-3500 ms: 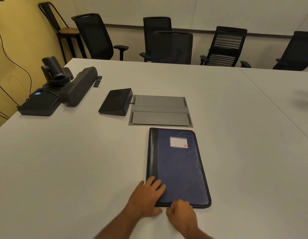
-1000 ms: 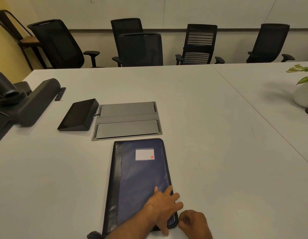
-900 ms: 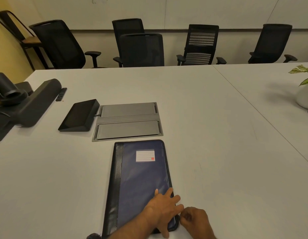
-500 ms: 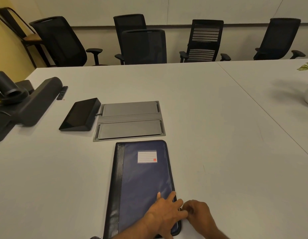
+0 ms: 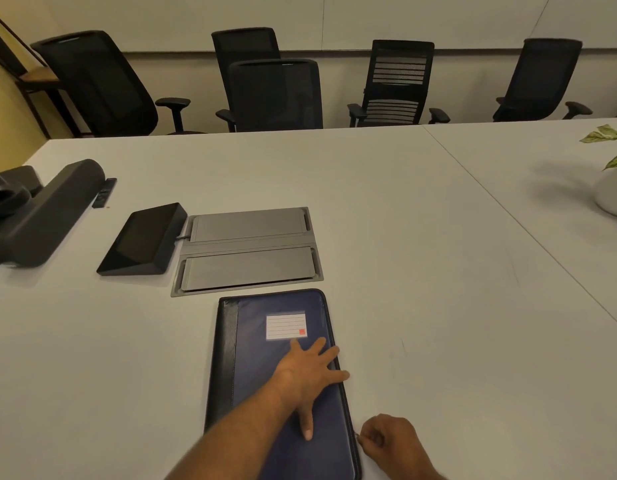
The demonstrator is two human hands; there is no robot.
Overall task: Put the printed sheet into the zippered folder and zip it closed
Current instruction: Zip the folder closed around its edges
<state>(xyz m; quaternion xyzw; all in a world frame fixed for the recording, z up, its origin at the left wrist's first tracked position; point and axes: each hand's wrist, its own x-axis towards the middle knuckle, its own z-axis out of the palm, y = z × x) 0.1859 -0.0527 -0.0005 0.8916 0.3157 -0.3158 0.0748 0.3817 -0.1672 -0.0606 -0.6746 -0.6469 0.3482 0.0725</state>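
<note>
The zippered folder lies closed and flat on the white table, dark blue with a black spine on its left and a white label near the top. My left hand presses flat on its cover, fingers spread, thumb pointing back toward me. My right hand sits at the folder's right edge near the bottom, fingers pinched on the small zipper pull there. No printed sheet is visible.
A grey flip-lid cable box is set into the table just beyond the folder. A black touch panel and a black video bar stand left. A potted plant is far right. Office chairs line the far side.
My left hand has slid up the cover toward the label. My right hand has moved from the bottom corner onto the right edge, a little way up it.
</note>
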